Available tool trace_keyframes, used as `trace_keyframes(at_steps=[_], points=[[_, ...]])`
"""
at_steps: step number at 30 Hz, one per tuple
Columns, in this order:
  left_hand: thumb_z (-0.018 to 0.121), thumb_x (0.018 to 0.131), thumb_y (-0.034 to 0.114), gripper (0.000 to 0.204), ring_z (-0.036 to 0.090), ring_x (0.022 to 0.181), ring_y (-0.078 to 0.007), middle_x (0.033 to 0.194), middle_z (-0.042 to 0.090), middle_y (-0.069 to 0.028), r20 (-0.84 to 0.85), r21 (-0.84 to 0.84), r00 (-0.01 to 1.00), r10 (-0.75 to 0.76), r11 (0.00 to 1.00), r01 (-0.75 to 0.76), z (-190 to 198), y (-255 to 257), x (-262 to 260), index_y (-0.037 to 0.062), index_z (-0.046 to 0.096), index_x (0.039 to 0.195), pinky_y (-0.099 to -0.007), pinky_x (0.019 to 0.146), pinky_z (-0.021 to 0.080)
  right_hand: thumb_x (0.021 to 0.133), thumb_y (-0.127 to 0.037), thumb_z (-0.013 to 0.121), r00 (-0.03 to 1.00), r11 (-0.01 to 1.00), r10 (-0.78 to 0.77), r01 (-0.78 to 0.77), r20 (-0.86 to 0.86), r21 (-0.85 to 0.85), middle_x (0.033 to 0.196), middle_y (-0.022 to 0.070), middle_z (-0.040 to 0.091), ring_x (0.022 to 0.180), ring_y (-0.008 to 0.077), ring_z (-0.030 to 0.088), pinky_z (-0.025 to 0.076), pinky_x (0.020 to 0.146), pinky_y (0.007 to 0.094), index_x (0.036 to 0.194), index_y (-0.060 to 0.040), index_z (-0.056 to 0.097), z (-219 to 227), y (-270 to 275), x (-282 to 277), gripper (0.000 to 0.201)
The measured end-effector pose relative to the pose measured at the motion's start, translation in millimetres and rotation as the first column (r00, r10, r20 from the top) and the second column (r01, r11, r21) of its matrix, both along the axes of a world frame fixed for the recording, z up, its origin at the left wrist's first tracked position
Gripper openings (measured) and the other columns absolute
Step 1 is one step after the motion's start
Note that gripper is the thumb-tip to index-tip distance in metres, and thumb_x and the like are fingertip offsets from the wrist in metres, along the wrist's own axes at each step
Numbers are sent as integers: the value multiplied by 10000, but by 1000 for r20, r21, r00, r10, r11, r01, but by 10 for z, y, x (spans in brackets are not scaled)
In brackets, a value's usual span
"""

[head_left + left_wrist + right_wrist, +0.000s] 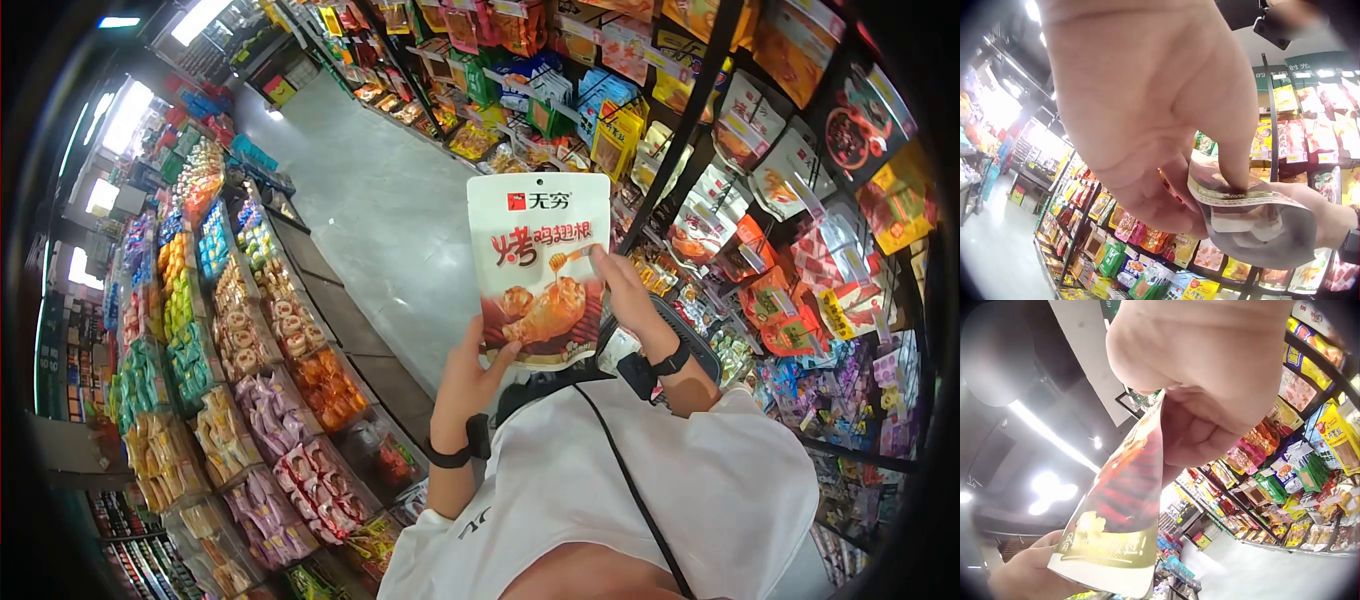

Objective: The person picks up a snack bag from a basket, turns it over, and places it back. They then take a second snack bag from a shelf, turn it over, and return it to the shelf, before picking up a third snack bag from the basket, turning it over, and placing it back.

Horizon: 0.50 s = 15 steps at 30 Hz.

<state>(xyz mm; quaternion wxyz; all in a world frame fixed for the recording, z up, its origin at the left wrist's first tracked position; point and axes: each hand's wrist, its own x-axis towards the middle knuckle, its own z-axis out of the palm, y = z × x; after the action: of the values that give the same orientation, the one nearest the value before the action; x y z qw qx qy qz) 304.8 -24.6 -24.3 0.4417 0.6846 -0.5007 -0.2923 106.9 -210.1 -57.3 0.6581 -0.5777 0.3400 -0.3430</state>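
A white and red snack pouch [535, 225] with a picture of roasted chicken drumsticks is held upright in front of the chest, its printed front facing the head camera. My left hand [468, 372] pinches its lower left edge, thumb over the front. On the right edge, around mid-height, my right hand [630, 295] grips it with the thumb in front. The left wrist view shows the bottom end of the pouch [1254, 228] below the left hand [1154, 94]. In the right wrist view the pouch [1125, 494] slants down from the right hand [1204, 369].
Racks of hanging snack bags [620, 140] stand close on the right. A tiered display of wrapped snacks in bins [235, 340] runs along the left. Between them a grey floor aisle [340, 220] leads away. A dark-rimmed basket [690, 335] shows behind the right forearm.
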Motion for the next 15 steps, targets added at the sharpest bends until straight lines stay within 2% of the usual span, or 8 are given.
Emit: trace_keyframes(at_steps=[2, 5, 8, 10, 11, 14, 15], points=[[773, 944, 90, 296, 707, 911, -170, 1000, 741, -97, -31, -16, 999, -43, 999, 43, -57, -174, 266, -25, 609, 1162, -319, 819, 543, 1107, -437, 520, 984, 999, -35, 35, -176, -4, 1014, 21, 736, 890, 50, 615, 488, 770, 245, 1123, 5, 736, -94, -240, 128, 492], [773, 942, 87, 291, 709, 914, -175, 999, 743, -106, -65, -48, 992, -108, 993, 105, -142, -533, 659, -28, 615, 1158, -321, 821, 545, 1088, -391, 587, 999, 1000, -13, 13, 47, 9, 1050, 9, 735, 912, 58, 632, 510, 785, 253, 1175, -1, 718, -184, -473, 417, 421], [768, 945, 83, 288, 711, 916, -171, 1002, 744, -114, -101, -17, 967, -235, 972, 235, -234, -840, 989, -31, 624, 1167, -324, 826, 550, 1048, -293, 677, 989, 988, -142, 140, 40, 66, 1074, 7, 740, 939, 65, 645, 529, 803, 259, 1220, -6, 698, 150, -555, 691, 335], [764, 948, 82, 278, 709, 915, -169, 1013, 746, -113, -130, 14, 938, -321, 946, 325, -160, -1076, 1227, -34, 630, 1162, -323, 828, 549, 997, -205, 747, 960, 966, -254, 246, 121, 81, 1089, 11, 746, 945, 69, 661, 538, 824, 261, 1225, -20, 699, 184, -630, 837, 297], [754, 954, 79, 278, 702, 920, -173, 1048, 749, -100, -118, -22, 923, -367, 930, 367, -71, -1177, 1315, -20, 645, 1190, -315, 827, 542, 995, -202, 749, 946, 954, -294, 283, 134, 98, 1095, 16, 748, 952, 71, 665, 541, 835, 263, 1225, -23, 701, 172, -666, 899, 296], [746, 958, 79, 304, 693, 949, -175, 1080, 748, -78, -50, -65, 859, -510, 860, 507, -129, -1510, 1618, 8, 658, 1241, -314, 833, 537, 985, -170, 752, 874, 906, -423, 409, 238, 107, 1123, 46, 758, 984, 96, 695, 552, 863, 272, 1215, -17, 703, 99, -777, 1018, 280], [724, 966, 115, 351, 728, 962, -238, 1143, 763, -84, -18, -61, 836, -549, 835, 547, -134, -1609, 1701, 56, 651, 1305, -341, 831, 559, 985, -163, 751, 847, 886, -463, 450, 261, 113, 1130, 53, 760, 992, 102, 700, 554, 867, 274, 1214, -14, 702, 72, -777, 989, 277]])
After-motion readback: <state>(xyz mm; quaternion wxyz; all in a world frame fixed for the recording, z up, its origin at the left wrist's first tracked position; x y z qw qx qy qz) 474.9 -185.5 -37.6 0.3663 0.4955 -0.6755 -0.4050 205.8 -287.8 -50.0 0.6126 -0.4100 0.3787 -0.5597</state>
